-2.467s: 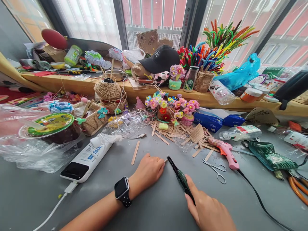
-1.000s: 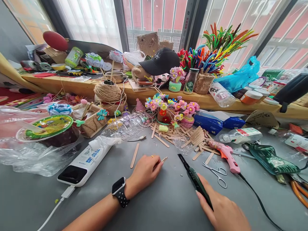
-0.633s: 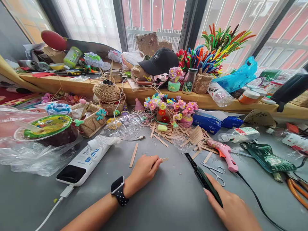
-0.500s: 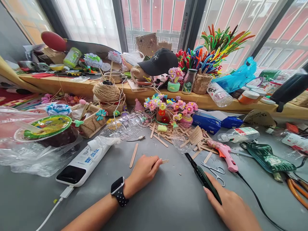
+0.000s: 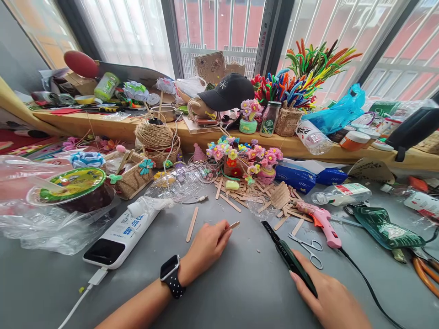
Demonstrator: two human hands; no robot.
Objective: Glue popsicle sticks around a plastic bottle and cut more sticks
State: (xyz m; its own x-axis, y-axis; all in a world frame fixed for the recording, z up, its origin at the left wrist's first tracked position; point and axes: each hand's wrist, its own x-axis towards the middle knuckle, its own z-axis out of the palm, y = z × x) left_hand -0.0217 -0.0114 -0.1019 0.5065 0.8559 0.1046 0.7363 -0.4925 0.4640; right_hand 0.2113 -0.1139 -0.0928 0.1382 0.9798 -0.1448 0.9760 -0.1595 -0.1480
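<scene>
My left hand (image 5: 206, 244), with a watch (image 5: 170, 274) on its wrist, pinches a small wooden stick piece (image 5: 234, 225) whose pale end pokes out past the fingertips. In my right hand (image 5: 324, 292) is a dark green cutter (image 5: 288, 258), its black tip pointing up and left, away from me. One flat craft stick (image 5: 192, 224) lies on the grey table just beyond my left hand. Small scissors (image 5: 310, 249) rest beside the cutter, near my right fingers. A tiny wood bit (image 5: 258, 251) sits between the two hands.
A pink glue gun (image 5: 325, 226) with a black cord lies at the right. Behind the hands is a pile of craft sticks (image 5: 233, 201). A white power bank (image 5: 120, 237) and a plastic-wrapped bowl (image 5: 73, 192) stand left. Orange-handled scissors (image 5: 425, 272) lie far right.
The stick piece in my left hand has tilted, with its outer end raised slightly. The whole view has shifted a little; my right hand still holds the cutter.
</scene>
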